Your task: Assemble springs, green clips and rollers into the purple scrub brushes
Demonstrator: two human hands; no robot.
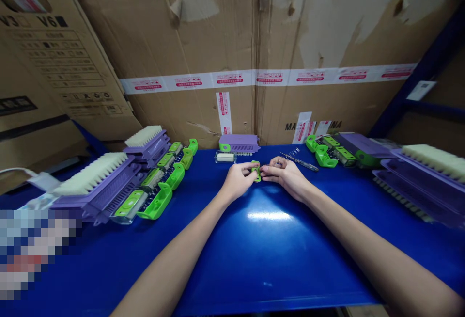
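Observation:
My left hand (238, 179) and my right hand (285, 174) meet over the middle of the blue table (261, 244). Between their pinched fingertips they hold a small green plastic part (256, 171). Both hands are closed on it. Just behind them lies a purple brush body (239, 143) with a small clear piece (225, 157) in front of it. Metal tweezers (301, 162) lie to the right of my right hand.
A row of purple brushes with white bristles (109, 181) and green clips (163, 186) lines the left side. More purple brush parts (414, 176) and green pieces (323, 152) sit at the right. Large cardboard boxes (232, 50) stand behind the table.

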